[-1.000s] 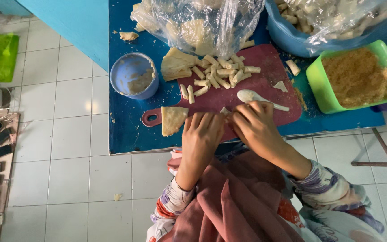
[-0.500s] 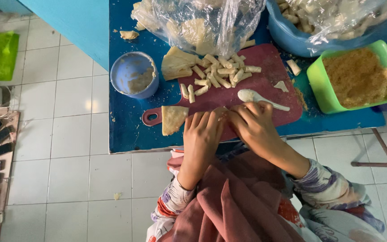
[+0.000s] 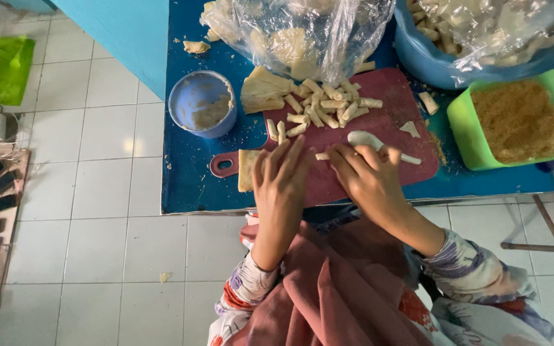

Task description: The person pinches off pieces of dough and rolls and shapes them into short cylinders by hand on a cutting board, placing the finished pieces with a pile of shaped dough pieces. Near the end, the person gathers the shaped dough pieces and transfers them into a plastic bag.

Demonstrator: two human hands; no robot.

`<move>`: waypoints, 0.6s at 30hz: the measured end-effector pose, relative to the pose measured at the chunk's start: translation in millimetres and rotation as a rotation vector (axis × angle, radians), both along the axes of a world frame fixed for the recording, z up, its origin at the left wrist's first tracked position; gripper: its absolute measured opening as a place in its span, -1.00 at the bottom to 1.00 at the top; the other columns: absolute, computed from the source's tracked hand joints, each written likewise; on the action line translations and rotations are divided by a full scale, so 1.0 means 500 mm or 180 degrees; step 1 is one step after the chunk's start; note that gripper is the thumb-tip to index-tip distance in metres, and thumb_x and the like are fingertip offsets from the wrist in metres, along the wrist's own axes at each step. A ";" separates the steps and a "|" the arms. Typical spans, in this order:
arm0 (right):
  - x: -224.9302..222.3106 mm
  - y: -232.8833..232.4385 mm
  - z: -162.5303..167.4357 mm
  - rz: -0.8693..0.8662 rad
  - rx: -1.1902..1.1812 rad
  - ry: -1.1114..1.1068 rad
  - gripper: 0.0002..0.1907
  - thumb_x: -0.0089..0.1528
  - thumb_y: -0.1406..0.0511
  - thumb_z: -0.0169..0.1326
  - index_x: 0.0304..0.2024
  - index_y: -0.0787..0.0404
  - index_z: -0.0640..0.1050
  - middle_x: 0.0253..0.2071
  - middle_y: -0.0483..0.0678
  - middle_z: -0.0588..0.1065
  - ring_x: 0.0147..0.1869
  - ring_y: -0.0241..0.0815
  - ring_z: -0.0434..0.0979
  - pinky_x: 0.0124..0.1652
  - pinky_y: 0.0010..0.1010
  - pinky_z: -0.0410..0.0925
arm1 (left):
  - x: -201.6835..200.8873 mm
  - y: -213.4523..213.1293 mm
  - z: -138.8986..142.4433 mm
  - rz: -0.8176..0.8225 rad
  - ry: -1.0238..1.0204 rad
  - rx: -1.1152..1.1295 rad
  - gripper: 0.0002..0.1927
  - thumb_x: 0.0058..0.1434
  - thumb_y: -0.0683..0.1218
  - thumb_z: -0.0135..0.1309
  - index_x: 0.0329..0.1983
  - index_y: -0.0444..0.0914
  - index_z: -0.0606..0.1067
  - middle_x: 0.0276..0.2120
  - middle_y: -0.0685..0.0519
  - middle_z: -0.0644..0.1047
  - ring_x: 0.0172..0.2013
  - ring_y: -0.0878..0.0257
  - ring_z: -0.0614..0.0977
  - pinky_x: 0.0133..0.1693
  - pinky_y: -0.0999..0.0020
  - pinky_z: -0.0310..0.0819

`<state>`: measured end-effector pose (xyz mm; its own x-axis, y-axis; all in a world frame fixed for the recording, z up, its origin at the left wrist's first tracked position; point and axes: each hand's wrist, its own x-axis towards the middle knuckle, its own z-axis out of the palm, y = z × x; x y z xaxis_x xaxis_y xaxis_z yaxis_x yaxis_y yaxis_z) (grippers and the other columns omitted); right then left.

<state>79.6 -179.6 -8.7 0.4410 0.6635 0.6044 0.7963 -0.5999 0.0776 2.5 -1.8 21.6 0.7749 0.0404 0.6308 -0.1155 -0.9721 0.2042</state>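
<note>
**Two hands rolling dough on a red cutting board**

At the centre of the frame, both hands lie palm-down on a red cutting board (image 3: 360, 138) set on a blue desk (image 3: 193, 186). The left hand (image 3: 281, 186) stretches forward with fingers straight and slightly spread, its grip open, touching a flat pale wrapper sheet (image 3: 247, 170) that pokes out at the board's left end by the handle. The right hand (image 3: 368, 176) is just beside it, fingers curved loosely over a thin pale roll (image 3: 322, 156) on the board; whether it pinches the roll cannot be told. A white spoon (image 3: 367, 138) lies just past its fingertips.

Above the hands sits a heap of finished rolls (image 3: 318, 109). A small blue bowl (image 3: 202, 102) stands upper left of the board, and a green tub of crumbs (image 3: 517, 122) at the right. The desk's near edge runs just under the wrists; white floor tiles (image 3: 97, 211) fill the lower left of the frame.
</note>
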 end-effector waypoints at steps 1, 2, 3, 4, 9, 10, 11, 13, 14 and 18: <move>0.005 0.000 0.003 0.0016 -0.0029 -0.0065 -0.64 0.25 0.25 0.21 0.10 0.15 0.63 0.06 -0.18 0.53 0.08 -0.20 0.40 -0.01 -0.16 0.15 | -0.002 0.008 0.004 0.0163 -0.0025 -0.0052 -0.59 0.20 -0.23 0.01 0.13 -0.19 0.55 0.19 0.08 0.52 0.19 0.13 0.52 0.27 0.07 0.31; 0.012 0.004 0.007 0.0031 -0.0057 -0.0125 -0.64 0.24 0.23 0.22 0.08 0.15 0.62 0.06 -0.17 0.54 0.07 -0.18 0.40 -0.03 -0.15 0.16 | -0.007 0.020 0.009 0.0325 -0.0046 -0.0104 -0.58 0.22 -0.24 0.01 0.16 -0.18 0.55 0.20 0.09 0.52 0.19 0.14 0.52 0.28 0.07 0.31; 0.021 0.007 0.012 0.0086 -0.0061 -0.0081 -0.65 0.24 0.22 0.23 0.07 0.14 0.62 0.02 -0.17 0.53 0.06 -0.16 0.39 -0.03 -0.13 0.17 | -0.015 0.033 0.014 0.0461 0.0042 -0.0221 -0.60 0.22 -0.24 0.01 0.13 -0.18 0.56 0.17 0.09 0.53 0.16 0.12 0.52 0.23 0.08 0.33; 0.032 0.010 0.018 0.0140 -0.0067 -0.0033 -0.67 0.25 0.21 0.24 0.05 0.12 0.62 -0.01 -0.16 0.53 0.05 -0.15 0.39 -0.04 -0.12 0.17 | -0.026 0.048 0.020 0.0595 0.0135 -0.0338 -0.61 0.22 -0.25 0.01 0.11 -0.18 0.56 0.14 0.08 0.55 0.12 0.10 0.52 0.17 0.09 0.34; 0.102 0.044 0.055 0.0369 -0.0088 0.0365 -0.74 0.30 0.24 0.25 0.03 0.08 0.59 -0.15 -0.19 0.49 0.00 -0.13 0.40 -0.06 -0.12 0.18 | -0.049 0.085 0.028 0.0718 0.0386 -0.0512 -0.82 0.28 -0.18 0.07 -0.07 -0.18 0.55 -0.12 0.03 0.54 -0.04 0.02 0.54 -0.04 0.13 0.41; 0.114 0.055 0.062 0.0235 -0.0057 0.0263 -0.69 0.31 0.26 0.25 0.11 0.11 0.59 -0.14 -0.18 0.49 0.01 -0.12 0.40 -0.04 -0.14 0.19 | -0.046 0.084 0.026 0.0683 0.0424 -0.0505 -0.87 0.30 -0.14 0.09 -0.10 -0.19 0.54 -0.15 0.02 0.53 -0.09 0.02 0.53 -0.07 0.13 0.41; 0.119 0.064 0.068 0.0101 -0.0026 0.0159 -0.64 0.33 0.29 0.24 0.19 0.15 0.59 -0.13 -0.16 0.49 0.02 -0.12 0.40 -0.02 -0.16 0.20 | -0.041 0.080 0.023 0.0648 0.0459 -0.0497 -0.90 0.32 -0.10 0.11 -0.14 -0.20 0.52 -0.19 0.01 0.52 -0.14 0.01 0.53 -0.11 0.13 0.41; 0.111 0.076 0.075 0.0174 0.0150 0.0065 -0.57 0.32 0.32 0.23 0.25 0.19 0.57 -0.01 -0.13 0.51 0.02 -0.11 0.40 0.00 -0.19 0.21 | -0.028 0.067 0.014 0.0657 0.0452 -0.0441 -0.83 0.26 -0.05 0.15 -0.16 -0.21 0.51 -0.20 -0.02 0.52 -0.19 0.00 0.52 -0.15 0.13 0.41; 0.103 0.084 0.075 0.0214 0.0232 0.0022 -0.54 0.31 0.34 0.22 0.28 0.21 0.55 0.04 -0.11 0.52 0.02 -0.11 0.40 0.00 -0.20 0.21 | -0.023 0.064 0.010 0.0665 0.0452 -0.0418 -0.79 0.22 -0.03 0.17 -0.17 -0.22 0.50 -0.20 -0.03 0.52 -0.21 0.00 0.51 -0.17 0.12 0.42; 0.050 0.104 0.058 0.0670 0.0297 0.0564 -0.62 0.26 0.38 0.21 0.14 0.20 0.55 0.05 -0.10 0.51 0.00 -0.11 0.40 0.06 -0.15 0.23 | -0.017 0.062 -0.001 0.0690 0.0351 -0.0409 -0.86 0.30 -0.09 0.16 -0.15 -0.22 0.50 -0.19 -0.02 0.53 -0.20 0.01 0.52 -0.15 0.13 0.42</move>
<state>104.6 -127.4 20.4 0.4036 0.6967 0.5930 0.9002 -0.4181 -0.1215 -5.7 29.3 21.2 0.8031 0.2870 0.5221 0.1222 -0.9370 0.3272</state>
